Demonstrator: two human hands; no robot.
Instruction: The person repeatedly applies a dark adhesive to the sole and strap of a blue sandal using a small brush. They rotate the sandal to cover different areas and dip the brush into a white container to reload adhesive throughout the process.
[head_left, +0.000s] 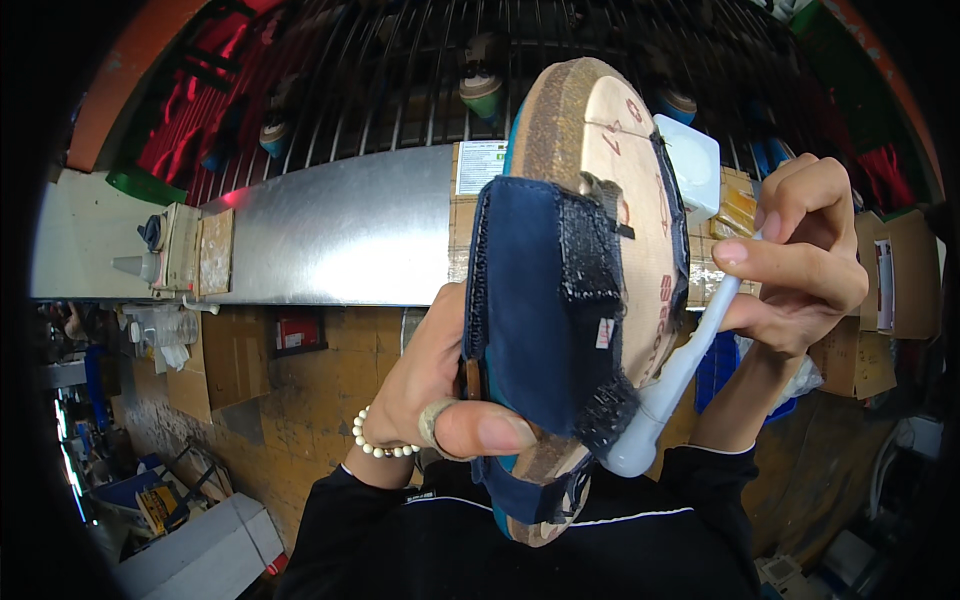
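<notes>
A navy-blue strapped sandal (527,290) stands upright in front of me, toe up, with a shoe last (640,240) inside it. My left hand (440,400) is closed round its left side near the heel, thumb pressed on the lower edge. My right hand (800,255) pinches the thin end of a white plastic brush (685,360). The brush slants down and left. Its wide rounded end lies against the sandal's lower strap, where a black bristly patch shows; I cannot tell whether that patch is bristles or strap fastener.
Beyond lies a metal plate (340,230) before a rack of rods (400,80) carrying several shoes. A white container (690,165) sits behind the sandal. A tape dispenser (170,250) is at left. Cardboard boxes (235,360) and a blue bin (718,375) stand lower down.
</notes>
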